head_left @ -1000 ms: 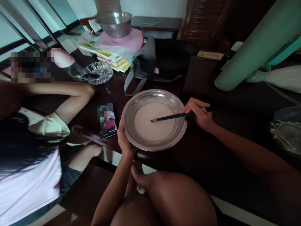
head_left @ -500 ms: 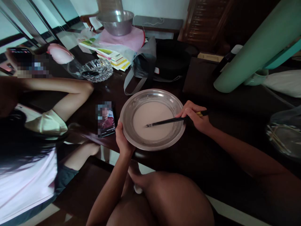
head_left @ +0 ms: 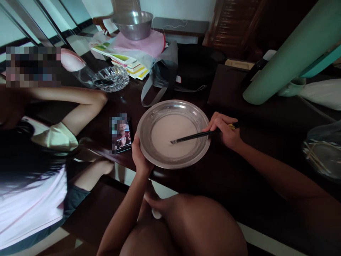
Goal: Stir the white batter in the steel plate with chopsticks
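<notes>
A wide metal bowl (head_left: 147,151) sits at the front edge of the dark table, holding a pale, creamy liquid (head_left: 170,131). My left hand (head_left: 140,156) grips the bowl's left rim, with the fingers hidden beneath it. Over the right rim, my right hand (head_left: 225,129) is closed around black chopsticks (head_left: 191,136) with gold marks near the upper end. They slant down to the left, and their whitish tips touch the liquid near the middle of the bowl.
Left of the bowl a phone (head_left: 122,137) stands tilted; a person's bent arm (head_left: 87,97) rests beyond it. Behind are a glass dish (head_left: 113,80), a grey-strapped bag (head_left: 160,83) and another metal bowl (head_left: 134,26) on papers. A green cylinder (head_left: 282,60) leans at right.
My right hand has moved slightly right, drawing the chopstick tips a little to the right through the liquid. My left hand keeps its hold on the bowl.
</notes>
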Tool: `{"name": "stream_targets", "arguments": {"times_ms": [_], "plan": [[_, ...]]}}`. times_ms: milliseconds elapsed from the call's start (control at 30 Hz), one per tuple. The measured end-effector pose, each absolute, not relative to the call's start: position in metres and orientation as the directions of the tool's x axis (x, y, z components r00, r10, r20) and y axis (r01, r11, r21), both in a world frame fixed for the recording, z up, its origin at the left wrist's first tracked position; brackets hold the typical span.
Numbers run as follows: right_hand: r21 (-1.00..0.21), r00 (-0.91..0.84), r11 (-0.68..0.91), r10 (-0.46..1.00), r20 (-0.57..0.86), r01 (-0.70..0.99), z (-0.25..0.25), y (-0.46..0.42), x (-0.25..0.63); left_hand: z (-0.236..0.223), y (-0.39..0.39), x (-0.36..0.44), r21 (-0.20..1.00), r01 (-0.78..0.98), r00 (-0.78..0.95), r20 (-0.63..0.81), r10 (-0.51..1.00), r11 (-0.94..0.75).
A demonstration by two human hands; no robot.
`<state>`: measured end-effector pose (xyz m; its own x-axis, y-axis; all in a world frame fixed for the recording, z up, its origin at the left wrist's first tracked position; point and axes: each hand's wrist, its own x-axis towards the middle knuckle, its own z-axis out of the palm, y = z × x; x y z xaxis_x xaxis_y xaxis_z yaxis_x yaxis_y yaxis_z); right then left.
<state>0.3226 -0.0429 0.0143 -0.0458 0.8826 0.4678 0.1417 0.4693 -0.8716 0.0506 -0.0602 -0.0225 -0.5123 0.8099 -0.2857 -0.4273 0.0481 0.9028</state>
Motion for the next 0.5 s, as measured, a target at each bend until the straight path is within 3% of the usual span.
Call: {"name": "stream_targets", "arguments": {"times_ms": [100,267,400,500], "plan": [[-0.868,-0.106,0.468,0.884,0.456,0.168,0.0148,-0.0435,0.322,-0.019,-0.0605,0.0531,0.892,-0.451,-0.504,-0.287,0.815,0.034],[-0.868,-0.013,0.475,0.878,0.479,0.142,0.0152,-0.0431,0.3226,-0.0152,-0.0603,0.0549,0.885,-0.462,-0.481,-0.297,0.824,0.05],[-0.864,-0.124,0.476,0.879,0.46,0.163,0.0153,-0.0438,0.3228,-0.0175,-0.0593,0.0526,0.903,-0.422,-0.506,-0.305,0.807,0.076],[-0.861,-0.063,0.469,0.883,0.466,0.196,0.0147,-0.0426,0.3236,-0.0187,-0.0592,0.0517,0.908,-0.412,-0.497,-0.297,0.816,0.08]]}}
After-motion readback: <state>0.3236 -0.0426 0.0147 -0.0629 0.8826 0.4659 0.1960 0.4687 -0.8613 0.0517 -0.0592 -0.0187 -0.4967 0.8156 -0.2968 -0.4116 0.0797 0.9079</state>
